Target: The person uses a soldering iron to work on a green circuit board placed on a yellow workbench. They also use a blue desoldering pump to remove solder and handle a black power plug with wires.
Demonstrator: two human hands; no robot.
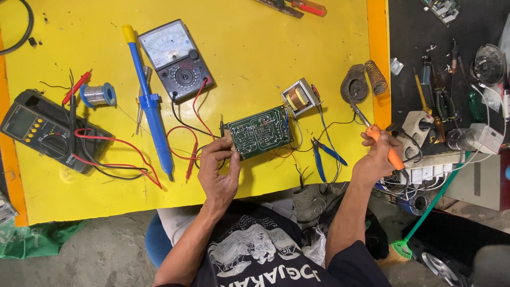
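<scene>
My left hand (pixel 219 169) grips the near left corner of a green circuit board (pixel 260 132) that lies solder side up on the yellow table (pixel 255 48). A small transformer (pixel 299 97) hangs on wires off the board's far right corner. My right hand (pixel 378 157) holds an orange-handled soldering iron (pixel 383 144). Its metal tip points up and left toward a brown iron stand with a coil (pixel 361 84). The iron is well to the right of the board, not touching it.
An analog multimeter (pixel 175 59), a blue desoldering pump (pixel 150 103), a solder spool (pixel 99 94), a black digital multimeter (pixel 43 130) with red and black leads and blue-handled pliers (pixel 324 154) lie on the table. Tools, sockets and a power strip (pixel 425 171) crowd the right side.
</scene>
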